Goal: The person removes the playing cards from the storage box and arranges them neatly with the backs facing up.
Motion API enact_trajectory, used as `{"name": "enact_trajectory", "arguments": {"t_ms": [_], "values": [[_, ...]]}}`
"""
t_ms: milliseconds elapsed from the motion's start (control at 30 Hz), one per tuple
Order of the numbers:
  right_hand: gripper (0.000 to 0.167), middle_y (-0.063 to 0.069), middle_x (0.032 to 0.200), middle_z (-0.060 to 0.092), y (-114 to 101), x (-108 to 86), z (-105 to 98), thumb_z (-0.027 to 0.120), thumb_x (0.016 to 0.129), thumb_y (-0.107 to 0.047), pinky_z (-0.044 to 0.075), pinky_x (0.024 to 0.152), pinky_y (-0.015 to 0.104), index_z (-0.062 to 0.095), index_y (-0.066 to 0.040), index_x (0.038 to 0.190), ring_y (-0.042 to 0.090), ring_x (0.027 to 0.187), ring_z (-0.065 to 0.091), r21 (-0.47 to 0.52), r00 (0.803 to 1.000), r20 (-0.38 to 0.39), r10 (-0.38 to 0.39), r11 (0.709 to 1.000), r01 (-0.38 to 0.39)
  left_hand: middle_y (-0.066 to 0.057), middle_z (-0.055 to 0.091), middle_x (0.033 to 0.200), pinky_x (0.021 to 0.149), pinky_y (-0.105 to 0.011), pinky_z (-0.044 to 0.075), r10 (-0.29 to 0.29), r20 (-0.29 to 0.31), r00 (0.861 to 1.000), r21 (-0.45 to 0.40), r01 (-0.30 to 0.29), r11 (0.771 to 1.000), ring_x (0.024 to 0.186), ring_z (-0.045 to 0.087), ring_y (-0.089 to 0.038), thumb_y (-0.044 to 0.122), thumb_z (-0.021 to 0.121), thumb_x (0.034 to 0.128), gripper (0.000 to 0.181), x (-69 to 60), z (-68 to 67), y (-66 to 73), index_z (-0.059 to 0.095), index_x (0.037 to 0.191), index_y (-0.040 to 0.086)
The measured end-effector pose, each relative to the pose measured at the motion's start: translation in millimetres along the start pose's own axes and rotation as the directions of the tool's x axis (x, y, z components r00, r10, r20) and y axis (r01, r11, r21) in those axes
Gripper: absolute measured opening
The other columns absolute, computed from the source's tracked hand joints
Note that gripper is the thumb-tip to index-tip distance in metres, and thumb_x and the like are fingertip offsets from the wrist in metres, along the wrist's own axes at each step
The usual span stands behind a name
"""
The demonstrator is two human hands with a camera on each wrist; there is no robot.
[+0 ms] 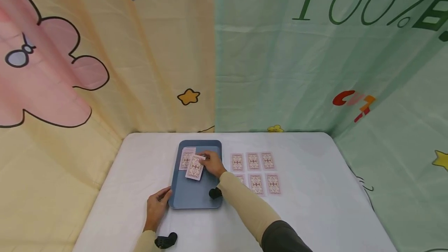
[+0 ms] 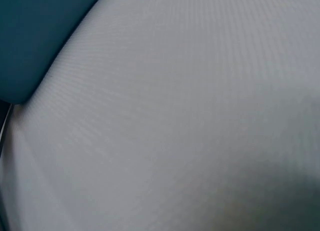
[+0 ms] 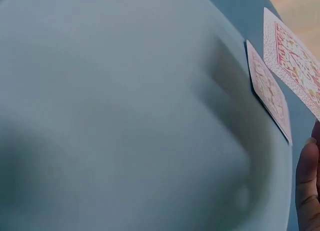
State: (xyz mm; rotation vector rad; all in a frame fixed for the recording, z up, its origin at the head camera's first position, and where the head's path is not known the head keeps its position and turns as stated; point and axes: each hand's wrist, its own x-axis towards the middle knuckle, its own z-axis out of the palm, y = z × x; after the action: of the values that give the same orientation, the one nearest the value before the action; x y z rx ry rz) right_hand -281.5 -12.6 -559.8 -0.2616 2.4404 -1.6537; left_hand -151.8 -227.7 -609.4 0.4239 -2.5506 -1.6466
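The right hand (image 1: 212, 163) pinches a red-and-white patterned card (image 1: 195, 167) by its upper right corner, over the blue tray (image 1: 196, 201). Beside that card, at the tray's upper left, lie other cards (image 1: 186, 158), partly overlapped by it. In the right wrist view the held card (image 3: 295, 61) is at the right, above the fingers (image 3: 308, 186), with another card (image 3: 269, 91) lower on the tray. The left hand (image 1: 156, 208) touches the tray's lower left edge with its fingers. Only a tray corner (image 2: 40, 36) shows in the left wrist view.
Right of the tray, several cards lie face down in two rows on the white table (image 1: 308, 213), among them an upper card (image 1: 253, 161) and a lower card (image 1: 273, 184). The right forearm partly covers the lower row. Printed curtains (image 1: 273, 69) stand behind the table.
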Motion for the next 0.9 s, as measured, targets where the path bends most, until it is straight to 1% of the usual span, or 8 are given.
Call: {"name": "enact_trajectory", "arguments": {"t_ms": [133, 300, 467, 567, 667, 767, 833, 900], "values": [[0.022, 0.002, 0.071, 0.059, -0.3, -4.8, -10.2, 0.066, 0.090, -0.004, 0.040, 0.056, 0.024, 0.071, -0.007, 0.111, 0.011, 0.060, 0.047, 0.016, 1.000, 0.001, -0.012, 1.000, 0.012, -0.021, 0.066, 0.116, 0.079, -0.009, 0.042, 0.011, -0.007, 1.000, 0.009, -0.010, 1.000, 0.112, 0.060, -0.031, 0.014, 0.062, 0.0942, 0.030, 0.3, -1.6, 0.5, 0.066, 0.117, -0.006], [0.022, 0.001, 0.067, 0.057, -2.7, -9.9, -23.8, 0.067, 0.089, -0.006, 0.040, 0.055, 0.025, 0.071, -0.007, 0.111, 0.012, 0.059, 0.046, 0.043, 1.000, 0.007, 0.001, 0.999, -0.001, -0.021, 0.067, 0.115, 0.076, -0.007, 0.041, 0.019, -0.023, 1.000, 0.017, -0.018, 1.000, 0.108, 0.061, -0.026, 0.014, 0.063, 0.0943, 0.029, 2.6, -2.3, 3.6, 0.067, 0.116, -0.006], [0.021, 0.001, 0.066, 0.054, 0.3, -15.1, -35.2, 0.067, 0.089, -0.005, 0.039, 0.055, 0.025, 0.070, -0.004, 0.110, 0.013, 0.059, 0.045, 0.068, 1.000, 0.013, -0.017, 0.998, 0.016, -0.022, 0.065, 0.117, 0.076, -0.006, 0.040, 0.009, -0.010, 1.000, 0.001, -0.009, 1.000, 0.111, 0.060, -0.031, 0.013, 0.061, 0.0947, 0.030, 3.4, -2.4, 5.8, 0.066, 0.117, -0.007], [0.021, 0.000, 0.066, 0.052, 3.3, -20.1, -41.1, 0.065, 0.090, -0.004, 0.039, 0.056, 0.024, 0.070, -0.003, 0.111, 0.012, 0.060, 0.045, 0.071, 1.000, 0.018, -0.012, 0.997, 0.011, -0.022, 0.065, 0.119, 0.081, -0.011, 0.044, -0.006, -0.002, 1.000, 0.006, 0.006, 1.000, 0.115, 0.059, -0.034, 0.014, 0.061, 0.0954, 0.031, 1.6, -2.1, 4.9, 0.065, 0.118, -0.006], [0.022, 0.000, 0.067, 0.051, 7.1, -25.7, -46.8, 0.064, 0.091, -0.005, 0.039, 0.057, 0.024, 0.070, -0.005, 0.112, 0.012, 0.061, 0.044, 0.067, 1.000, 0.027, 0.007, 0.998, -0.008, -0.023, 0.064, 0.119, 0.088, -0.022, 0.048, -0.011, -0.002, 1.000, 0.014, 0.011, 1.000, 0.116, 0.058, -0.035, 0.014, 0.061, 0.0956, 0.031, -0.8, -1.2, 3.9, 0.065, 0.119, -0.007], [0.022, -0.001, 0.073, 0.057, 11.0, -30.5, -53.6, 0.064, 0.091, -0.005, 0.042, 0.060, 0.025, 0.069, -0.005, 0.112, 0.012, 0.065, 0.047, 0.077, 1.000, 0.028, 0.008, 0.997, -0.010, -0.022, 0.065, 0.118, 0.090, -0.028, 0.048, 0.004, -0.008, 1.000, 0.022, -0.004, 1.000, 0.115, 0.059, -0.035, 0.014, 0.061, 0.0954, 0.031, -2.1, -0.1, 3.0, 0.065, 0.118, -0.006], [0.022, 0.000, 0.077, 0.060, 13.5, -33.2, -58.5, 0.064, 0.091, -0.005, 0.045, 0.064, 0.027, 0.069, -0.004, 0.113, 0.012, 0.067, 0.049, 0.086, 1.000, 0.027, 0.008, 0.996, -0.010, -0.022, 0.066, 0.116, 0.088, -0.026, 0.049, 0.018, -0.017, 1.000, 0.025, -0.018, 1.000, 0.114, 0.059, -0.036, 0.014, 0.061, 0.0949, 0.030, -2.2, 0.2, 2.6, 0.066, 0.117, -0.006], [0.023, 0.000, 0.080, 0.062, 15.8, -35.8, -63.8, 0.064, 0.092, -0.005, 0.047, 0.068, 0.030, 0.068, -0.004, 0.114, 0.013, 0.070, 0.052, 0.090, 1.000, 0.027, 0.007, 0.996, -0.009, -0.022, 0.066, 0.116, 0.084, -0.018, 0.048, 0.020, -0.021, 1.000, 0.028, -0.020, 0.999, 0.113, 0.059, -0.035, 0.014, 0.062, 0.0945, 0.029, -2.1, -0.1, 2.1, 0.067, 0.116, -0.006]]}}
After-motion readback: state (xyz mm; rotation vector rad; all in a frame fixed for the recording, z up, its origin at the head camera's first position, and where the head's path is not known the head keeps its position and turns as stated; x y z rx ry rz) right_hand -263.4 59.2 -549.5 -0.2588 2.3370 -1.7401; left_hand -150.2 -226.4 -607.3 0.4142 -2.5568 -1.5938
